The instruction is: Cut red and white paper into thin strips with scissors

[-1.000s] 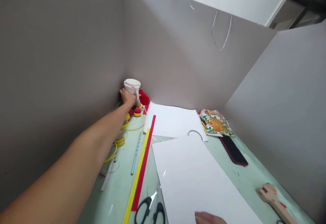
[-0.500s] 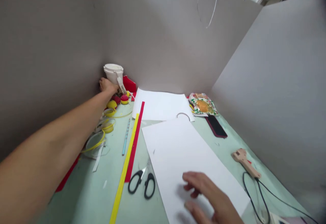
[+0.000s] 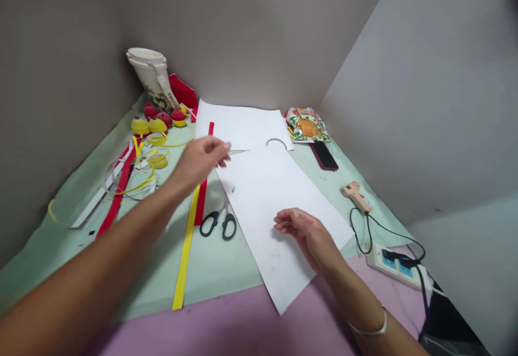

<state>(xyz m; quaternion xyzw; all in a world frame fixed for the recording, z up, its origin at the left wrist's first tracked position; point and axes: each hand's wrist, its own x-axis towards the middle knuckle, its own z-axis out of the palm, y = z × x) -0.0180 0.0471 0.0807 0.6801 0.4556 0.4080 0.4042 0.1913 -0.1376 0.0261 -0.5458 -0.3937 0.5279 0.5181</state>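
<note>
My left hand [image 3: 202, 157] hovers over the left edge of the white paper sheet [image 3: 275, 199], its thumb and fingers pinched together. Whatever they hold, if anything, is too small to make out. Above the same sheet, my right hand [image 3: 305, 232] hangs loosely curved, with nothing seen in it. Black-handled scissors [image 3: 219, 222] lie just left of the sheet. Beside them are a yellow strip [image 3: 186, 253] and a red strip [image 3: 200, 207], both partly covered by my left hand and arm. A thin curved wire [image 3: 277, 141] rests at the sheet's far end.
Far left stands a white bucket [image 3: 148, 78], with red and yellow round floats [image 3: 157, 124] before it. Coiled yellow ribbon [image 3: 157, 160] lies nearer. On the right are a food packet [image 3: 308, 125], a phone [image 3: 324, 156], a glue gun [image 3: 356, 196] and a power strip [image 3: 400, 267].
My left hand has come back from beside the bucket to above the paper, its fingers now pinched. My right hand stays over the sheet. The view has shifted, showing more of the near table.
</note>
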